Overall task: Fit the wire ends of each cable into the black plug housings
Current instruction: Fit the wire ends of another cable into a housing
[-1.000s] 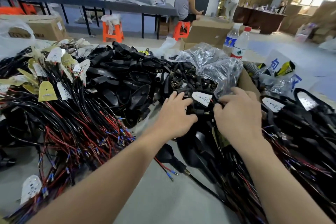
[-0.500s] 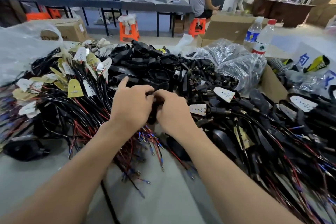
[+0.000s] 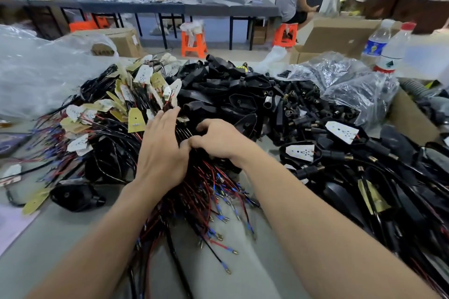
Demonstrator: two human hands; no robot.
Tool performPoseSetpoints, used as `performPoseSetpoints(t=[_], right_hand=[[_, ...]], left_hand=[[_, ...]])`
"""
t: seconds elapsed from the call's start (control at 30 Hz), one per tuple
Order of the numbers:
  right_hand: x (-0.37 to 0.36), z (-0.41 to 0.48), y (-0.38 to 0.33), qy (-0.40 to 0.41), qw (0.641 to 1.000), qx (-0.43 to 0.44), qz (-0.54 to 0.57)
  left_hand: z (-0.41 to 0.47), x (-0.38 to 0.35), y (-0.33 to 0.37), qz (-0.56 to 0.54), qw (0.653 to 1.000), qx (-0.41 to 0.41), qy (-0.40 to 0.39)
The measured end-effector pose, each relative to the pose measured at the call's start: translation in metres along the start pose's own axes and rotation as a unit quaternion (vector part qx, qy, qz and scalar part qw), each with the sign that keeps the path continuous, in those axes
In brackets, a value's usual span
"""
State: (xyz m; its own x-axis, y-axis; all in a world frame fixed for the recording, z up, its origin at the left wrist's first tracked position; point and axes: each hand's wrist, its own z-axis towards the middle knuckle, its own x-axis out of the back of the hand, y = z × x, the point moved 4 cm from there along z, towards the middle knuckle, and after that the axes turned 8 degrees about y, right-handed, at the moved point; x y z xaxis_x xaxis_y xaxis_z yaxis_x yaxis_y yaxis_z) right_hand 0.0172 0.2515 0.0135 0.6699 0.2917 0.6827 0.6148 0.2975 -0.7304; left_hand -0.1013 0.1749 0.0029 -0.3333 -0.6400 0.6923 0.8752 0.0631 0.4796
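A heap of black cables [image 3: 116,150] with yellow and white tags covers the table's left and centre. Their red and black wire ends with blue-sleeved terminals [image 3: 218,204] fan out toward me. My left hand [image 3: 162,153] lies on this bundle with fingers stretched forward. My right hand [image 3: 218,141] is beside it, thumbs touching, fingers curled round cables at the top of the bundle. Behind the hands is a pile of loose black plug housings [image 3: 230,94]. One single housing [image 3: 75,195] lies at the left.
Cables with housings fitted [image 3: 345,153] are stacked at the right. Clear plastic bags [image 3: 359,90], two water bottles [image 3: 393,51] and cardboard boxes [image 3: 340,34] stand behind. A large plastic bag [image 3: 36,73] fills the left. A person sits on an orange stool [image 3: 285,34] far back.
Both hands have moved left from the right-hand pile onto the tagged cable bundle. My left hand has flattened on the cables while my right hand closed on them.
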Motion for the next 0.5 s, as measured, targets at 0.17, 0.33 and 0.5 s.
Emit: performPoseSetpoints(t=[0.17, 0.33, 0.5], right_hand=[[-0.001, -0.001, 0.011, -0.035, 0.988, -0.080, 0.125], [0.033, -0.003, 0.017, 0.006, 0.957, -0.121, 0.265], [0.047, -0.012, 0.020, 0.028, 0.946, -0.112, 0.303]], left_hand=[[-0.004, -0.001, 0.003, 0.022, 1.000, -0.008, 0.002], [-0.003, -0.005, 0.003, 0.074, 0.997, -0.012, 0.012], [-0.004, -0.008, 0.007, 0.110, 0.994, -0.015, 0.009]])
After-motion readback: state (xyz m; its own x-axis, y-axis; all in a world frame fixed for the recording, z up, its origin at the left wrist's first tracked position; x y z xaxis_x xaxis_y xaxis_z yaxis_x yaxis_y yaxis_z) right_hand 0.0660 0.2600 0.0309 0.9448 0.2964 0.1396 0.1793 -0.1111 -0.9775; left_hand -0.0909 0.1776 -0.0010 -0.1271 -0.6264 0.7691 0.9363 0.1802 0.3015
